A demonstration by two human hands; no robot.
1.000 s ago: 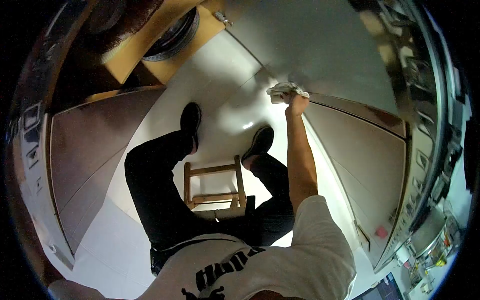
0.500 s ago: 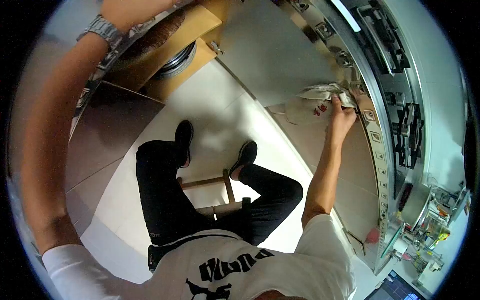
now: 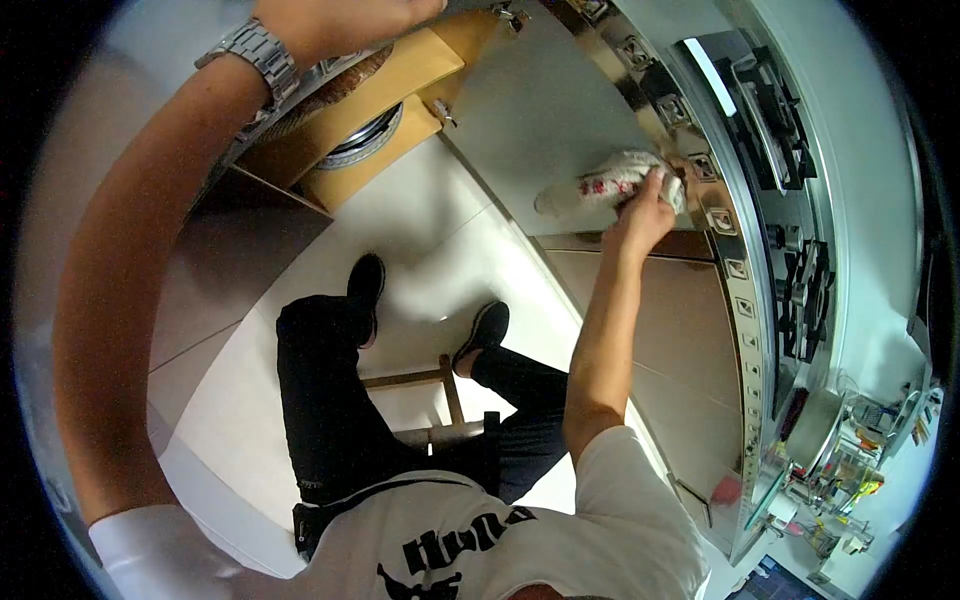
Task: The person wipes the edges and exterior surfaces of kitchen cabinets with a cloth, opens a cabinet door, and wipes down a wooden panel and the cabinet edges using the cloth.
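Observation:
My right hand (image 3: 643, 215) is closed around a crumpled white cloth (image 3: 590, 190) with red marks on it. The cloth hangs against the upper part of the grey cabinet door (image 3: 520, 120), just under the patterned trim along the counter. My left hand (image 3: 345, 22), below a metal wristwatch (image 3: 262, 55), reaches to the top edge of the view by the counter edge, over the open cabinet (image 3: 400, 75). Most of its fingers are cut off, so its grip cannot be told.
Round metal cookware (image 3: 365, 140) sits inside the open cabinet. A gas stove (image 3: 790, 270) stands on the counter at right, with a cluttered rack (image 3: 860, 440) nearer me. Below me are a wooden stool (image 3: 452, 390) and a pale tiled floor (image 3: 420, 220).
My right hand has moved left with the cloth, away from the counter trim and further onto the grey door. The left hand has shifted slightly right, and the view has turned a little.

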